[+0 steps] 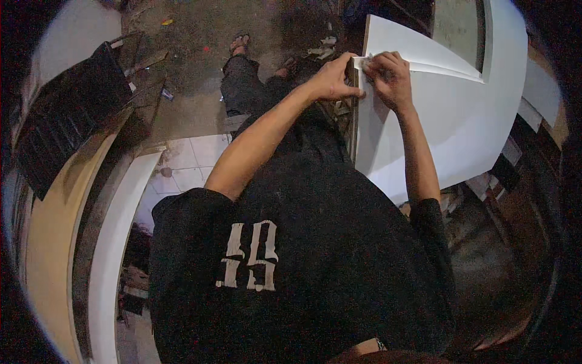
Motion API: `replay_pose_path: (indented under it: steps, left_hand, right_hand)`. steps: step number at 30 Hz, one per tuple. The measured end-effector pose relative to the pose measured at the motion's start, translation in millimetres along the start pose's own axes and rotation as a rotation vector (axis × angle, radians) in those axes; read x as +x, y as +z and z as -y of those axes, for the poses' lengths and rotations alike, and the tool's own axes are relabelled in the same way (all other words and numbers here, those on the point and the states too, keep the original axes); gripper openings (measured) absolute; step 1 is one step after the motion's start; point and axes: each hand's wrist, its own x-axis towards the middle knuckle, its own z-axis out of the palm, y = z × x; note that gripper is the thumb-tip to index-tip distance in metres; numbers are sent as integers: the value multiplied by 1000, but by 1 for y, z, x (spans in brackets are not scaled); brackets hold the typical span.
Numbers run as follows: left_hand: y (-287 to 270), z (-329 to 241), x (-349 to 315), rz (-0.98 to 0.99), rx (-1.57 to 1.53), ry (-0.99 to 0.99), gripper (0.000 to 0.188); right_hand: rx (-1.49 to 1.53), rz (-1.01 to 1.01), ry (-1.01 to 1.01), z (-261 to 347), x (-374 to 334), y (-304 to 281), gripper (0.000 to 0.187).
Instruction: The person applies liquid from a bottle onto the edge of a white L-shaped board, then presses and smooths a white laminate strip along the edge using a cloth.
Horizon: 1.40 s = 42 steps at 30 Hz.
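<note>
A large white panel (pixel 436 121) with a thin wooden edge lies at the upper right, in front of me. My left hand (pixel 335 79) grips its left edge, the thumb resting on the white face and the index finger near the raised strip. Close beside it, my right hand (pixel 391 76) is closed over the end of a white strip (pixel 436 70) that runs across the panel. Its fingertips pinch a small greyish piece (pixel 367 62), too small and blurred to name.
A rectangular opening (pixel 458 33) is cut in the panel's far part. On the left stand a black ribbed object (pixel 66 127), a tan board (pixel 60 212) and a long white board (pixel 109 261). Scraps (pixel 324 48) litter the floor beyond my legs (pixel 242 85).
</note>
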Motion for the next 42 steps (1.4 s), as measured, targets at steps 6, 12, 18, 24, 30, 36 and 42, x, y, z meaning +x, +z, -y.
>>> replay_pose_path:
  steps: [6,12,18,24,30,36,42]
  left_hand:
    - [-1,1,2,-13,70,37,92]
    - [-3,1,-1,-63,110,139,89]
    - [-6,-17,-7,9,5,-3,95]
    - [-3,-7,-1,-19,38,60,96]
    - [5,10,6,-51,50,148,95]
    - [1,-4,3,-31,85,95,93]
    - [-1,-8,2,-15,48,62,96]
  right_hand:
    - [81,24,31,24,5,7,15]
    - [112,5,31,20,5,3,14]
    - [180,-18,53,14,1,4,13]
    - [356,40,137,9,4,4,12]
    - [310,53,149,8,5,3,12]
    - [96,13,26,19,10,9,13]
    - [275,48,131,9,1,0,14]
